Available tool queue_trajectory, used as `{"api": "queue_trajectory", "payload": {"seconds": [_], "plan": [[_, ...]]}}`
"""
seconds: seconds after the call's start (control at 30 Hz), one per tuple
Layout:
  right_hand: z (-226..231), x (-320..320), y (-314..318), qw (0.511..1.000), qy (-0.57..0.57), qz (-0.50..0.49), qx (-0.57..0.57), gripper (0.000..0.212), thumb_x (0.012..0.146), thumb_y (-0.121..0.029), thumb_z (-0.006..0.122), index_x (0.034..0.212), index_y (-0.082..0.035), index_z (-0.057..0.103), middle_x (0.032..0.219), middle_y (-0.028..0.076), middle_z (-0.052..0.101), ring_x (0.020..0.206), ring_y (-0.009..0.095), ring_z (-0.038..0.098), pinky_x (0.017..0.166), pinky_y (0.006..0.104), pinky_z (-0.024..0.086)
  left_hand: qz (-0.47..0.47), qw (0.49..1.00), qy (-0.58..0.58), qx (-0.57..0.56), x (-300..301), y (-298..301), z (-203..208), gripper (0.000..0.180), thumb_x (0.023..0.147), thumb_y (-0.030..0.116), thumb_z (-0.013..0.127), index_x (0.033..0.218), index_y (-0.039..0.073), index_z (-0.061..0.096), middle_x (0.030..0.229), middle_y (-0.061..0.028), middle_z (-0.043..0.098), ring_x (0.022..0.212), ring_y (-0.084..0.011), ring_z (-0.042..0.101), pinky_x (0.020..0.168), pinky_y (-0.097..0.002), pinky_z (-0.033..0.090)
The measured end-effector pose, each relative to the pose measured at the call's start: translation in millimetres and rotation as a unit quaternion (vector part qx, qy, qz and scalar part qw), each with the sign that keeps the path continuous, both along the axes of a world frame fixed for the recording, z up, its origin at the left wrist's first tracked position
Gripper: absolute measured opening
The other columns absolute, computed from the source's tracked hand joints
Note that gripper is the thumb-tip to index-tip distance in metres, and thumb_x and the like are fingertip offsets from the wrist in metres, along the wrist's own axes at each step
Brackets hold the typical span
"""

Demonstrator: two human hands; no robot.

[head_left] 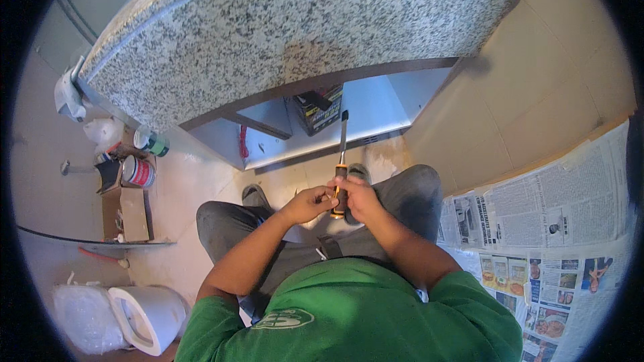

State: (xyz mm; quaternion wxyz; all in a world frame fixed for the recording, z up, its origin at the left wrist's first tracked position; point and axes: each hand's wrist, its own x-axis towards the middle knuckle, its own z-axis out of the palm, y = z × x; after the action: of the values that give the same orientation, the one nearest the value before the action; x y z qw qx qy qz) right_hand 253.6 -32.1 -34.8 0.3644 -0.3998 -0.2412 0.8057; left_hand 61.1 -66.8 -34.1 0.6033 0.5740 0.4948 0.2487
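Your right hand grasps the chisel by its handle; your left hand touches it with bunched fingers, grip unclear; hold both behind the blade.

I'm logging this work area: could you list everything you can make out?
chisel-like tool: one, black-orange handle, centre
granite countertop: one, speckled grey, top
cabinet: one, white inside, below countertop
printed box: one, black-yellow, inside cabinet
cord-like bundle: one, red, cabinet's left
cardboard box: one, brown, left
red can: one, red-white, at cardboard box
green can: one, green-white, near countertop's left
toilet bowl: one, white, lower left
plastic-wrapped object: one, whitish, beside toilet bowl
newspaper sheets: several, greyish, right
footwear: two, dark grey, below cabinet
trousers: one pair, grey, lower centre
shirt: one, green, bottom
left hand: one, bare, at tool's handle
right hand: one, bare, around handle
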Motion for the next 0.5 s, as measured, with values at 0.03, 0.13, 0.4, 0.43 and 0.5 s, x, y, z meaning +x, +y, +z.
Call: {"api": "queue_trajectory", "payload": {"seconds": [0.03, 0.13, 0.4, 0.43, 0.5], "plan": [[-2.0, 0.8, 1.4, 1.000, 0.005, -0.017, -0.007, 0.017, 0.095, -0.020, 0.066, 0.101, -0.005, 0.064, 0.093, 0.006, 0.067, 0.087, 0.018, 0.065, 0.080, 0.0334, 0.051, -0.009, 1.000, -0.001, -0.002, -0.4, 0.9, 2.3, 0.039, 0.095, 0.033, 0.070, 0.120, 0.005, 0.063, 0.089, -0.0006, 0.064, 0.080, -0.0085, 0.057, 0.074, -0.0265, 0.047], [-4.7, 0.6, 4.8, 0.998, 0.014, -0.050, -0.023, 0.016, 0.095, -0.018, 0.066, 0.102, -0.005, 0.060, 0.095, 0.010, 0.066, 0.090, 0.022, 0.065, 0.082, 0.0365, 0.054, -0.031, 1.000, 0.007, 0.001, -1.0, 3.0, 12.7, 0.037, 0.096, 0.030, 0.068, 0.120, 0.003, 0.062, 0.087, 0.0004, 0.062, 0.079, -0.0082, 0.056, 0.072, -0.0257, 0.046], [0.7, -2.7, 5.1, 0.998, 0.021, -0.047, -0.038, 0.014, 0.096, -0.020, 0.066, 0.094, -0.008, 0.059, 0.084, 0.005, 0.063, 0.078, 0.018, 0.062, 0.074, 0.0321, 0.051, -0.059, 0.997, 0.044, 0.009, 3.6, 2.9, 23.1, 0.033, 0.090, 0.037, 0.075, 0.085, 0.008, 0.061, 0.072, 0.0024, 0.055, 0.068, -0.0084, 0.049, 0.061, -0.0275, 0.041], [0.4, -3.1, 5.0, 0.997, 0.022, -0.055, -0.039, 0.014, 0.096, -0.020, 0.066, 0.094, -0.008, 0.059, 0.083, 0.005, 0.063, 0.077, 0.017, 0.062, 0.073, 0.0320, 0.051, -0.063, 0.996, 0.054, 0.023, 4.1, 2.9, 25.3, 0.035, 0.089, 0.039, 0.075, 0.082, 0.008, 0.059, 0.071, 0.0021, 0.054, 0.067, -0.0088, 0.049, 0.060, -0.0278, 0.041], [-0.5, -3.5, 4.8, 0.998, 0.010, -0.051, -0.034, 0.014, 0.096, -0.021, 0.066, 0.095, -0.008, 0.059, 0.083, 0.005, 0.063, 0.077, 0.017, 0.062, 0.073, 0.0316, 0.051, -0.072, 0.993, 0.076, 0.052, 4.1, 2.3, 27.7, 0.040, 0.088, 0.041, 0.076, 0.077, 0.009, 0.055, 0.068, 0.0015, 0.052, 0.065, -0.0096, 0.047, 0.059, -0.0285, 0.040]]}}
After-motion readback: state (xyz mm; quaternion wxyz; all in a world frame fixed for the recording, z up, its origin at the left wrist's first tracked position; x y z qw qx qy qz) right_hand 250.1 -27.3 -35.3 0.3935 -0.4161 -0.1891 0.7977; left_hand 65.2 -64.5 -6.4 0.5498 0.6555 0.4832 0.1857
